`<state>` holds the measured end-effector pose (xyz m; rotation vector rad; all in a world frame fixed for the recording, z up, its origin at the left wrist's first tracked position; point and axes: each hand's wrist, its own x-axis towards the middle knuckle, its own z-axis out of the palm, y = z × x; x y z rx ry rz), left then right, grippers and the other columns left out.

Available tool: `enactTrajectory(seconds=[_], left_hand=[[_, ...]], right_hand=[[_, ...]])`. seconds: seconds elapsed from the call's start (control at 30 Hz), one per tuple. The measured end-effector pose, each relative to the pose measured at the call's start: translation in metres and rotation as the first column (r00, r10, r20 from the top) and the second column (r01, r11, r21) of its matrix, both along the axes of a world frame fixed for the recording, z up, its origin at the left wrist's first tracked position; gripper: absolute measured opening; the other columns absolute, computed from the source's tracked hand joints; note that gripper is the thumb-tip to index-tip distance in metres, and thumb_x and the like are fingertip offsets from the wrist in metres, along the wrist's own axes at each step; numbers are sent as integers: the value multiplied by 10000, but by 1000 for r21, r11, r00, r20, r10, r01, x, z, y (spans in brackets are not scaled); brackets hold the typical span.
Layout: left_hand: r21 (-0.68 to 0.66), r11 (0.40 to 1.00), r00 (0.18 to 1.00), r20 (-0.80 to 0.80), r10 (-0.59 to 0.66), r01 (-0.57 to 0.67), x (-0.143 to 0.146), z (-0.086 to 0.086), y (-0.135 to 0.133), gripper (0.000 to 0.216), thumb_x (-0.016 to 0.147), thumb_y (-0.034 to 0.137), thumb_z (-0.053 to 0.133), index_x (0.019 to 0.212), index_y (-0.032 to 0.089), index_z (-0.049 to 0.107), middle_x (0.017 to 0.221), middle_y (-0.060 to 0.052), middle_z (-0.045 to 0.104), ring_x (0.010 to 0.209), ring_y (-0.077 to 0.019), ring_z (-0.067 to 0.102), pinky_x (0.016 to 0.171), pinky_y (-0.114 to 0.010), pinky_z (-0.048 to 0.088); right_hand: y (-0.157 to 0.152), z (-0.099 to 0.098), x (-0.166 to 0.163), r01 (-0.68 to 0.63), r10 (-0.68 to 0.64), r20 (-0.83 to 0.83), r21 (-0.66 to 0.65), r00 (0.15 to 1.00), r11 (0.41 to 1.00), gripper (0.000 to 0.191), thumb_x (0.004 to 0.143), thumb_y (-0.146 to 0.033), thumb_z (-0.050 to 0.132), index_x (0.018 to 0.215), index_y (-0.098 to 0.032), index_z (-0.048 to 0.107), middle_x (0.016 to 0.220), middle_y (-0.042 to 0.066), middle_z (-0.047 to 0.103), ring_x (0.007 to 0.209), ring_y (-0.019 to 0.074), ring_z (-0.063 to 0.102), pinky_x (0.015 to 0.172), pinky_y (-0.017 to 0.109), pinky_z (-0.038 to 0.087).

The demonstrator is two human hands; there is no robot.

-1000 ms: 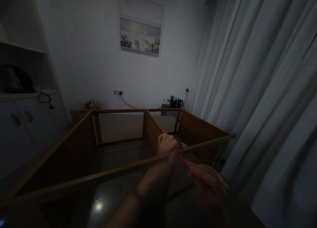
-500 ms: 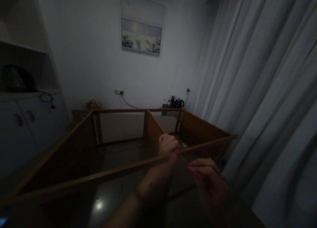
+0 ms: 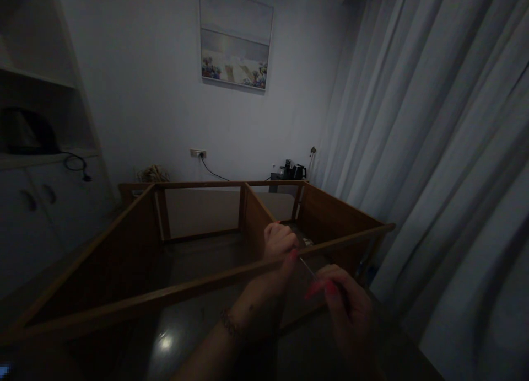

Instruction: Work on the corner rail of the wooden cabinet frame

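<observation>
A wooden cabinet frame point(image 3: 124, 306) lies on the dark glossy floor, with a middle divider panel point(image 3: 254, 215). My left hand point(image 3: 280, 247) is closed round the near rail where the divider meets it. My right hand point(image 3: 345, 309) is closed on a thin metal tool point(image 3: 308, 267), a slim shaft like a screwdriver, whose tip points at the rail right beside my left thumb. The handle is hidden in my fingers.
Grey curtains point(image 3: 433, 149) hang close on the right. A white cabinet with shelves point(image 3: 37, 204) stands left, with a dark object and cable on it. A kettle point(image 3: 297, 172) sits by the far wall, under a wall socket and a framed picture point(image 3: 235, 38).
My right hand has turned and shifted slightly on the tool, fingers re-gripping it. My left hand and the frame have stayed in place.
</observation>
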<state>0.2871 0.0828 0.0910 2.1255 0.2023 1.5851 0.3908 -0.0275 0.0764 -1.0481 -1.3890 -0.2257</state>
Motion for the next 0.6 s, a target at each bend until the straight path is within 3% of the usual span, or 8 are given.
enactTrajectory(seconds=[0.07,0.2,0.37,0.6], left_hand=[[4,1000,1000,-20,-2,2,0,0,1,572,1098,578,128,848,260,533,862,-57,527,963,-285,515,1108,-521,399],[-15,1000,1000,-14,7,-7,-2,0,-1,544,1103,561,146,831,261,510,866,-57,523,977,-285,513,1115,-515,398],[-5,1000,1000,-18,-1,1,0,1,2,553,1101,571,145,793,261,483,837,-52,509,948,-284,508,1094,-510,408],[-31,999,999,-32,30,-31,-2,4,-2,603,1096,617,84,821,258,483,850,-46,512,977,-280,537,1131,-505,407]], right_hand=[[0,-2,1,-19,18,-23,-12,1000,1000,331,1084,-360,561,793,-245,667,664,-47,676,507,95,594,450,198,413],[1,-3,0,-47,47,-52,10,998,999,280,1080,-346,568,835,-253,667,665,-52,685,540,107,644,507,196,489],[2,-1,-4,53,-48,-67,67,997,996,138,1068,-369,596,1036,-271,689,674,-63,707,542,117,685,530,202,552],[1,-1,-6,61,-56,-75,78,996,995,118,1072,-314,561,1080,-284,675,671,-74,710,531,117,687,527,207,551]])
